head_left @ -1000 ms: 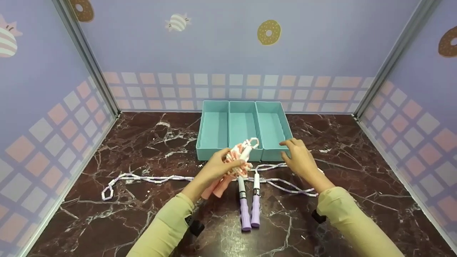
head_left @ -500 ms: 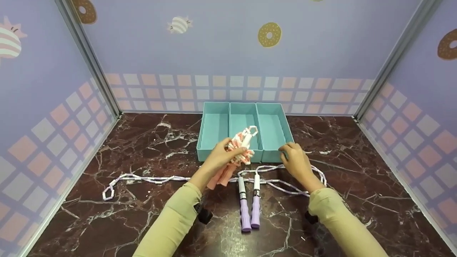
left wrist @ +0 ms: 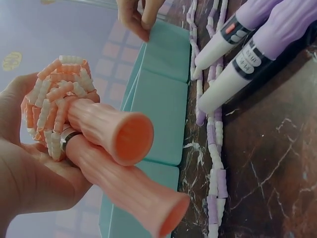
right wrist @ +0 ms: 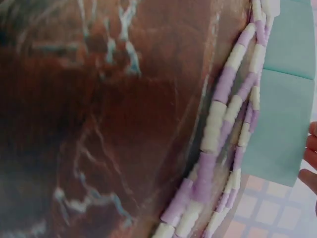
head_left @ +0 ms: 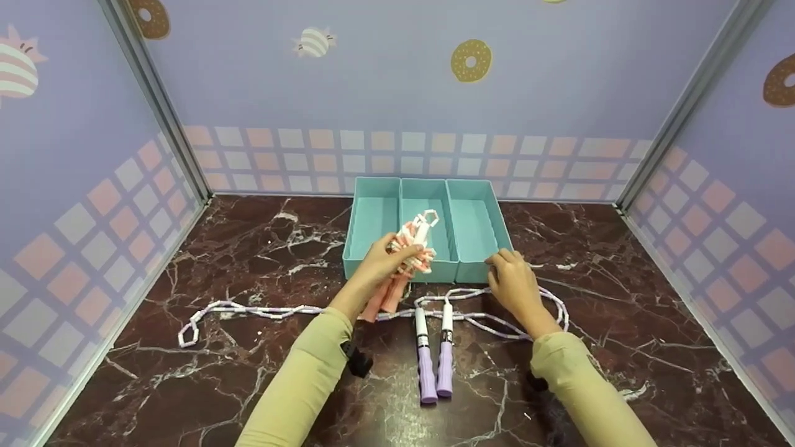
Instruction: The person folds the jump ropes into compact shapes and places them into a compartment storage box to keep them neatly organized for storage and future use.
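Note:
My left hand [head_left: 380, 261] grips a bundled jump rope [head_left: 417, 245] of pink and white beads, held up before the middle compartment of a teal divided box [head_left: 475, 233]. Its two pink handles [left wrist: 124, 183] point back toward me, and a loop of beads sticks up at the far end. My right hand [head_left: 514, 279] holds the box's front right corner, fingers curled at the rim. In the left wrist view, the fingertips of the right hand [left wrist: 141, 15] pinch that corner; in the right wrist view only some fingers [right wrist: 311, 153] show at the edge.
A purple and white beaded jump rope [head_left: 273, 312] stretches across the dark marbled table in front of the box. Its two purple handles [head_left: 427, 375] lie side by side toward me. Patterned panels [head_left: 397, 74] wall the table at the back and both sides.
My left hand has carried the bundled pink and white jump rope up and forward, toward the box. The right hand has gone from spread fingers beside the box to gripping its front right corner.

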Demonstrator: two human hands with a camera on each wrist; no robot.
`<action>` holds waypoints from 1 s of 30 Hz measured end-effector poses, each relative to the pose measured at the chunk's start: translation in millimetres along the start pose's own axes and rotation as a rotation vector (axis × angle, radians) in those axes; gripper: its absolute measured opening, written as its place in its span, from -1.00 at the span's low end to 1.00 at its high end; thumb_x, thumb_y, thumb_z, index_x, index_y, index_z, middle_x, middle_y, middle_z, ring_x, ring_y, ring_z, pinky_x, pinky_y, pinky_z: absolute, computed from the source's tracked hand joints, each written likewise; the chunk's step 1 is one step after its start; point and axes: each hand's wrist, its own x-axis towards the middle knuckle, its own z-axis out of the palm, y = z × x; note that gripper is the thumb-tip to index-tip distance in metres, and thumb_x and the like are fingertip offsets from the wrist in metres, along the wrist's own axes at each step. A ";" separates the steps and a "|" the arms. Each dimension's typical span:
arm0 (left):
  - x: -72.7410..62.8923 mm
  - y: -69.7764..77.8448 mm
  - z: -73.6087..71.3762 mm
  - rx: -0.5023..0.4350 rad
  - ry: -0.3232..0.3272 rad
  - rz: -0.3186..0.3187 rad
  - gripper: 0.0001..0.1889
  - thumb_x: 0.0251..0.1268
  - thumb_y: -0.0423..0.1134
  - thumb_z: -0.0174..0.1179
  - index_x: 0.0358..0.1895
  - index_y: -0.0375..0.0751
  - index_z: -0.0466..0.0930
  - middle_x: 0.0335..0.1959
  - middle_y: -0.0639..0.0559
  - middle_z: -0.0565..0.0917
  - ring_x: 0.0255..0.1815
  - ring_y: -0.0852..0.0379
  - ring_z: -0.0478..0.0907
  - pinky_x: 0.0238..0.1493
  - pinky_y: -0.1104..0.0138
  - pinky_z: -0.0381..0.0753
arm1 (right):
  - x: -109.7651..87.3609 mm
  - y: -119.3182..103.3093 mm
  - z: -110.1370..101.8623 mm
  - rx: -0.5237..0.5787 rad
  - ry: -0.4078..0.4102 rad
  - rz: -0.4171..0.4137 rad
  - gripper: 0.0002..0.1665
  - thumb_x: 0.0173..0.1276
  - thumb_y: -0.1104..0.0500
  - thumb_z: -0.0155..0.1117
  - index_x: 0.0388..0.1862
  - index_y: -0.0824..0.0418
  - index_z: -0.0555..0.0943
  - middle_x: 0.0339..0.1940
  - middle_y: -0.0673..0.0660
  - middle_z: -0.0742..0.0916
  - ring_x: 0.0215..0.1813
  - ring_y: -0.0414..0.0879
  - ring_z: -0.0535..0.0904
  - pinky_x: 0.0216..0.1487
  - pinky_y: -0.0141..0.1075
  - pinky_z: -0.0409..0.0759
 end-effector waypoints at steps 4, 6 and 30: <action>9.6 1.8 -4.1 -0.003 -0.009 -0.034 -0.48 0.28 -0.09 0.31 0.24 -0.19 0.43 -0.36 0.01 0.71 -0.49 0.19 0.66 -0.39 0.36 0.73 | -0.9 -1.6 2.6 -0.020 0.004 0.017 -0.86 0.06 0.38 0.28 -0.34 0.27 0.64 -0.32 0.19 0.67 -0.18 0.18 0.58 -0.19 0.04 0.62; 14.1 4.5 -7.4 -0.016 -0.020 -0.059 -0.45 0.30 -0.09 0.29 0.30 -0.18 0.39 -0.36 0.03 0.70 -0.49 0.20 0.66 -0.40 0.38 0.72 | -0.6 -3.0 3.5 -0.034 -0.001 0.029 -0.84 0.04 0.38 0.30 -0.34 0.26 0.63 -0.32 0.17 0.67 -0.17 0.17 0.58 -0.23 0.03 0.63; 85.6 36.1 -53.2 -0.170 0.139 -0.081 -0.50 0.34 0.00 0.24 0.19 -0.28 0.50 -0.47 0.11 0.69 -0.56 0.26 0.62 -0.52 0.52 0.57 | 7.5 -8.4 8.9 -0.036 0.044 0.169 -0.81 0.01 0.45 0.22 -0.40 0.24 0.63 -0.37 0.19 0.66 -0.20 0.19 0.61 -0.35 0.09 0.61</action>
